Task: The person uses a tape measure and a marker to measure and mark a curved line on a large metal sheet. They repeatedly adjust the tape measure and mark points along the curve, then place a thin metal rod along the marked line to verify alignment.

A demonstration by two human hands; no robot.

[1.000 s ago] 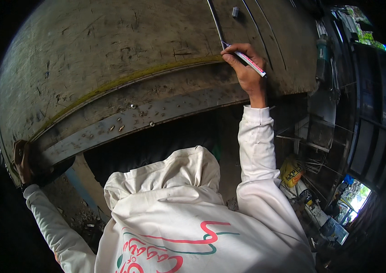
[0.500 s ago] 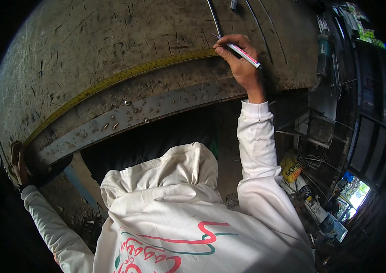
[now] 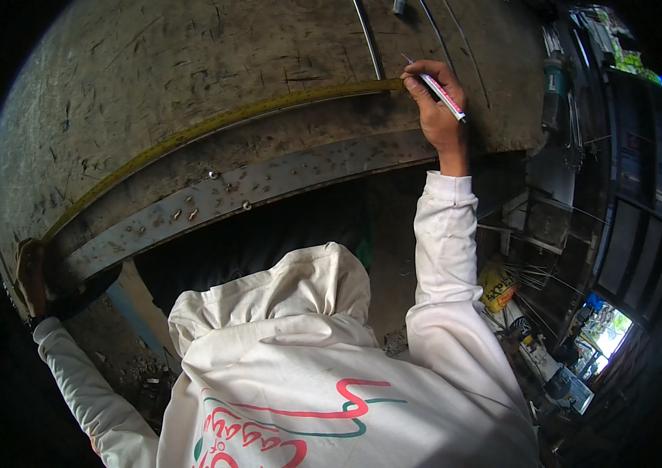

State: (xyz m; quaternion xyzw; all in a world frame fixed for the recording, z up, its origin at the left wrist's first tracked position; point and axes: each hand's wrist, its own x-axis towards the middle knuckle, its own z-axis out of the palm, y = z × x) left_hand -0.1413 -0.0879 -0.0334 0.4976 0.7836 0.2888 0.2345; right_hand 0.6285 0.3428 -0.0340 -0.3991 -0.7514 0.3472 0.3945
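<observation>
A yellow tape measure [image 3: 190,134] stretches across the worn, scratched board, bowed in this wide picture. At its far left end my left hand [image 3: 30,273] is closed about the tape by the board's edge; part of its fingers is dim. My right hand [image 3: 441,109] pinches the tape's right end between thumb and finger. The same hand also holds a slim white pen [image 3: 441,95] with pink-red markings, its thin tip pointing up and left. Just left of that hand, a metal rod [image 3: 367,39] ends close by the tape.
A grey metal strip [image 3: 299,171] with blobs and specks runs along the board's [image 3: 151,70] near edge. Thin dark rods [image 3: 438,35] and a small grey cylinder [image 3: 399,7] lie farther back. A teal power tool [image 3: 554,82] and a yellow bag [image 3: 496,287] are on the right.
My right hand has moved to the right with the pen, and a longer stretch of tape shows. The metal rod's near end is now uncovered. My left hand stays nearly where it was.
</observation>
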